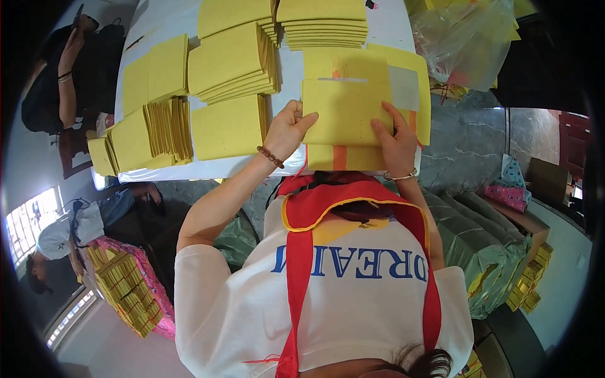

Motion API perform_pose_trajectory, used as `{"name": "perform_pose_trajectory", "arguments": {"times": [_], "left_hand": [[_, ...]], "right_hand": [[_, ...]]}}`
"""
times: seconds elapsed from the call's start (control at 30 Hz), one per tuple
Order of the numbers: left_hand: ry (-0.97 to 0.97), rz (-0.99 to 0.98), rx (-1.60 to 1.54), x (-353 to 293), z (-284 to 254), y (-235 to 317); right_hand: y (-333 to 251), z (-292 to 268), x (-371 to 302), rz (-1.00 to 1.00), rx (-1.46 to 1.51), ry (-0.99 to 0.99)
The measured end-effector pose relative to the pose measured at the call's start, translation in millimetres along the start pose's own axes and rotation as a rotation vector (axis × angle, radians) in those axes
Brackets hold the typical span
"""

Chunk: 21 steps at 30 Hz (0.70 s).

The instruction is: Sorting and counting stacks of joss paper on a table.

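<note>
A folded yellow paper sheet (345,116) lies in front of me near the table's front edge. It rests on larger yellow sheets (413,69) marked with orange strips and a silvery-grey patch. My left hand (288,129), fingers curled and thumb pressed in, grips the folded sheet's left edge. On its right side lies my right hand (398,140), with thumb and forefinger apart on the paper. Just left of my left hand is a stack of folded yellow paper (228,126).
More yellow paper stacks (227,60) cover the white table's (290,72) left and far parts. A clear plastic bag (466,44) hangs at the far right corner. Green wrapped bundles (466,246) stand at my right. Other people (66,75) are at the left.
</note>
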<state>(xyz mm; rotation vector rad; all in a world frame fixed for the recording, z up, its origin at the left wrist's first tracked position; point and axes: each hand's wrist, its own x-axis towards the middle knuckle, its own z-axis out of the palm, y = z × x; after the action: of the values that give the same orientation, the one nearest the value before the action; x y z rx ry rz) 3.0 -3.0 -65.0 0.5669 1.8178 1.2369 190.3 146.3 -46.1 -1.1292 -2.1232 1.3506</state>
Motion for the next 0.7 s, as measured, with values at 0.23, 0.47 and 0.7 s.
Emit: {"name": "perform_pose_trajectory", "arguments": {"times": [0.23,0.47,0.7], "left_hand": [[0.275,0.342,0.27,-19,4,41],[0.023,0.936,0.913,-15,52,42],[-0.004,0.883,1.018,-7,53,23]], "right_hand": [[6,0,3,0.011,-0.058,0.002],[13,9,4,-0.177,-0.008,0.173],[-4,4,-7,-0.276,-0.398,0.195]]}}
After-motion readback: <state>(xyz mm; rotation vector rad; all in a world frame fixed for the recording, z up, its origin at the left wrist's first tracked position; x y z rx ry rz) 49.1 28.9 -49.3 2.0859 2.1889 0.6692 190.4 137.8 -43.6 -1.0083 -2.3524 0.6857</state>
